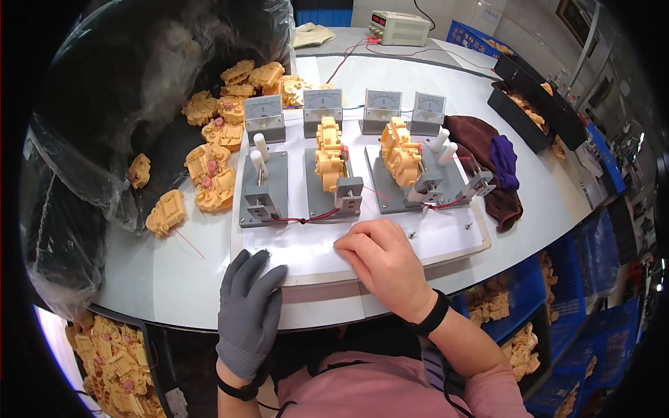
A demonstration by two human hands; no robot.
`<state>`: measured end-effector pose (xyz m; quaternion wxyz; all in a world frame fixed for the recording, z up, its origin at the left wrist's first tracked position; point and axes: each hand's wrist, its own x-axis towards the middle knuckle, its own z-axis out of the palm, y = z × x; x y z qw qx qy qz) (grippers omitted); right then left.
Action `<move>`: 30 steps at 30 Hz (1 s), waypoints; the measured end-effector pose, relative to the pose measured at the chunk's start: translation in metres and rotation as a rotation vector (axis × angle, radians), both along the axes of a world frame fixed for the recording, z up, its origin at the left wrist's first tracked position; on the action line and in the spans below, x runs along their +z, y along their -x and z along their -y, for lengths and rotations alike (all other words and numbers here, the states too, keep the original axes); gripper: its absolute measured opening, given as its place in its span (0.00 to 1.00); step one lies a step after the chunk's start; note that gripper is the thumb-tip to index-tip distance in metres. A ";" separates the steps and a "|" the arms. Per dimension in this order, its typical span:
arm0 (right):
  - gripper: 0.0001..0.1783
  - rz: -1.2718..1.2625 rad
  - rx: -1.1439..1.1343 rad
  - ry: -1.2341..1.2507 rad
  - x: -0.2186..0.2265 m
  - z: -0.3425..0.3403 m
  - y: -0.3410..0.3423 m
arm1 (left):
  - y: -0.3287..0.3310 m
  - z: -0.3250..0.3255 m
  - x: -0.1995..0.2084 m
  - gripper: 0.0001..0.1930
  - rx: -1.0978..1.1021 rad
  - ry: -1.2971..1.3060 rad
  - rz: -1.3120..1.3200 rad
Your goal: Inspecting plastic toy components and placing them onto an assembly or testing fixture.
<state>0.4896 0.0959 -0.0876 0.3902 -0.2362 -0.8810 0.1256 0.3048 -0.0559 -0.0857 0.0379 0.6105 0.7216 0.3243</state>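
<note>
My left hand (pixel 251 306), in a grey glove, lies at the front edge of the white test board (pixel 306 259), fingers stretched out and apart. Bare, my right hand (pixel 387 265) rests on the board with its fingers bent together; whatever is at the fingertips is hidden. Beyond it a yellow plastic housing (pixel 329 157) sits upright in the middle grey fixture (pixel 348 194). Another yellow housing (pixel 401 155) stands in a fixture to the right, with thin red wires near it. The left grey fixture (pixel 265 188) carries two white pegs and no housing.
Several analog meters (pixel 323 108) line the board's back. Loose yellow housings (pixel 210 177) pile up at the left beside clear plastic sheeting (pixel 83 209). A dark red cloth (pixel 481 146) lies at the right. Farther back are a power supply (pixel 399 29) and a black bin (pixel 519 115).
</note>
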 end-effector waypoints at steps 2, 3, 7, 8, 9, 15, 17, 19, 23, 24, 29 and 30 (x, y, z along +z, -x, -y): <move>0.07 0.005 -0.009 0.019 0.000 0.000 0.000 | 0.000 0.001 0.000 0.18 0.004 0.000 -0.004; 0.07 -0.002 -0.008 0.015 0.001 0.001 0.000 | 0.000 0.001 -0.001 0.18 0.004 0.001 -0.005; 0.07 -0.009 -0.006 0.045 0.001 0.001 -0.001 | 0.000 0.001 -0.001 0.18 0.004 0.008 -0.007; 0.07 -0.002 -0.005 0.052 0.001 0.001 -0.001 | 0.000 0.001 -0.001 0.18 0.004 0.006 -0.011; 0.07 -0.006 -0.005 0.051 0.001 0.000 0.000 | 0.001 0.001 -0.001 0.18 0.004 0.004 -0.010; 0.07 -0.013 -0.014 0.052 0.000 0.000 0.000 | 0.001 0.000 0.002 0.17 -0.017 -0.012 -0.023; 0.06 -0.003 -0.016 0.050 0.002 0.001 0.000 | 0.000 0.001 0.004 0.17 -0.031 -0.019 -0.038; 0.05 -0.017 -0.013 0.075 0.002 0.001 0.002 | -0.001 0.002 0.008 0.17 -0.037 -0.012 -0.043; 0.10 -0.110 0.015 0.180 -0.003 -0.003 0.000 | 0.002 0.006 0.034 0.19 -0.100 -0.018 0.058; 0.10 -0.116 0.017 0.175 0.001 -0.002 -0.001 | -0.001 0.005 0.048 0.19 -0.135 -0.027 0.072; 0.27 -0.372 0.016 0.377 0.001 -0.010 0.004 | -0.022 -0.049 0.091 0.20 -0.306 -0.092 0.287; 0.28 -0.411 0.060 0.403 0.000 -0.011 0.010 | -0.023 -0.069 0.097 0.20 -0.314 -0.076 0.353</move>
